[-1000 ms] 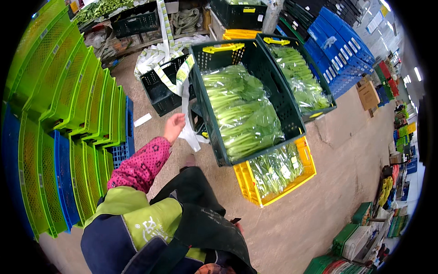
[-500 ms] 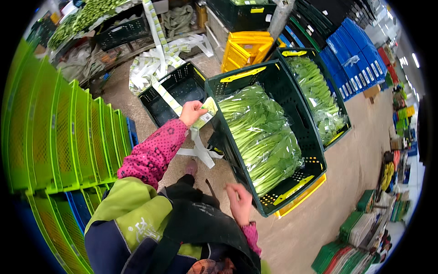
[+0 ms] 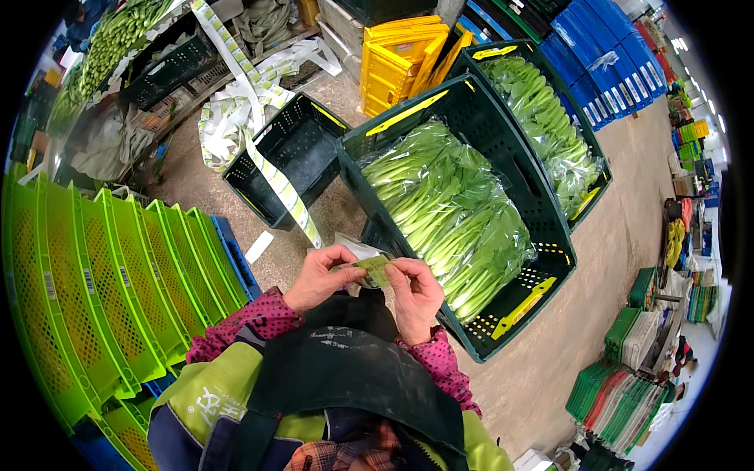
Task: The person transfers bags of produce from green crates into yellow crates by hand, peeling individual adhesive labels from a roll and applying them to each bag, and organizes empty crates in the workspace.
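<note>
Left hand: our left hand (image 3: 320, 276) pinches the label's near-left edge between thumb and forefinger.
Right hand: our right hand (image 3: 416, 292) grips the opposite edge with thumb and fingertips.
Label: the small green label (image 3: 372, 272) is stretched between both hands, in front of our apron (image 3: 345, 357), just beside the big crate.
Strip: a printed strip (image 3: 275, 184) drapes across the black crate (image 3: 310, 149) down toward our left hand; we cannot tell whether it joins the label.
Big crate: the dark green big crate (image 3: 506, 153) holds bagged greens (image 3: 455, 228), to our right.
Stack: lime crates (image 3: 118, 275) stand at our left.
</note>
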Motion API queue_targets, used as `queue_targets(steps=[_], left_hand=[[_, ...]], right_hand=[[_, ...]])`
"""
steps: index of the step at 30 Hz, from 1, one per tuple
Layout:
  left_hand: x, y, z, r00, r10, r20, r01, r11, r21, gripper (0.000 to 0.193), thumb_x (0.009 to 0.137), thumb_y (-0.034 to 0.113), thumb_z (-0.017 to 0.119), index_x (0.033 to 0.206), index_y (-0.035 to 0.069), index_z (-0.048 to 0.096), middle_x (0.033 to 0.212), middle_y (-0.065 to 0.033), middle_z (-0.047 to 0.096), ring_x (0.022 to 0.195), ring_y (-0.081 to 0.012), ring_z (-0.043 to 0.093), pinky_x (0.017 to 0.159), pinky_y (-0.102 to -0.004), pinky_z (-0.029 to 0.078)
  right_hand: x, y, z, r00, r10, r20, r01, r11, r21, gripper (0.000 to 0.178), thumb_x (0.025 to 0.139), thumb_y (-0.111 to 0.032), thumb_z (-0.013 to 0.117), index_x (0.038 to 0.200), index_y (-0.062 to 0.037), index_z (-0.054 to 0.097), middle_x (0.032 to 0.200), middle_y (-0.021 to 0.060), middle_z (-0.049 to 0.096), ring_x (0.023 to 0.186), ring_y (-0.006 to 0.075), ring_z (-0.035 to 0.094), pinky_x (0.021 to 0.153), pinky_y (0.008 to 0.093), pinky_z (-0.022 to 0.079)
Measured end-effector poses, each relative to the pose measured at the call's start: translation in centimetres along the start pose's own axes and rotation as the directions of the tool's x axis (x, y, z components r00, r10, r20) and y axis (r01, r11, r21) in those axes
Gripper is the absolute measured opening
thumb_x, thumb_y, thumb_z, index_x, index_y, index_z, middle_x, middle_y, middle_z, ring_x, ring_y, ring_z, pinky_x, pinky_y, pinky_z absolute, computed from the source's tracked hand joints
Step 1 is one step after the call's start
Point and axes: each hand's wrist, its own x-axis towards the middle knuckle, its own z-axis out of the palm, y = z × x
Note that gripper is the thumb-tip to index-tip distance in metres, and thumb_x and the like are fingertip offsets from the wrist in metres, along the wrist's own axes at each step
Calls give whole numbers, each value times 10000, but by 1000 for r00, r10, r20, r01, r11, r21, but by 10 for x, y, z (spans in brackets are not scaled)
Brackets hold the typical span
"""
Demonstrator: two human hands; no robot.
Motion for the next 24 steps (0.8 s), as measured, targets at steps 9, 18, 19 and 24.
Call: queue_targets(steps=[9,18,19,24], left_hand=[[28,24,36,975,-130,182,177,947,-269,513,934,72,588,1408,98,394,1106,-31,583,900,-83,594,696,-227,467],[57,55,55,747,619,241,-541,356,762,435,617,-115,642,982,112,712,1166,-111,549,945,-269,620,756,-313,516],[58,61,56,675,672,304,-614,285,736,437,619,-113,642,987,113,709,1188,-111,555,951,-269,621,767,-315,517],[51,47,60,898,414,146,-436,798,417,334,709,-157,581,939,44,717,877,-94,659,841,-210,640,699,-296,491]], right_hand=[[37,-33,-25,926,-362,105,377,886,-269,126,784,30,711,864,3,618,824,119,649,723,232,622,660,289,494],[53,-33,-42,844,-477,247,533,797,-283,179,755,2,748,867,-6,609,811,110,652,700,242,619,632,306,494],[54,-32,-44,836,-488,251,546,787,-288,181,754,-2,746,874,-11,611,812,105,650,701,250,625,628,309,498],[60,-38,-50,771,-538,342,635,689,-348,152,762,5,716,870,-19,612,815,96,651,740,271,649,658,310,513]])
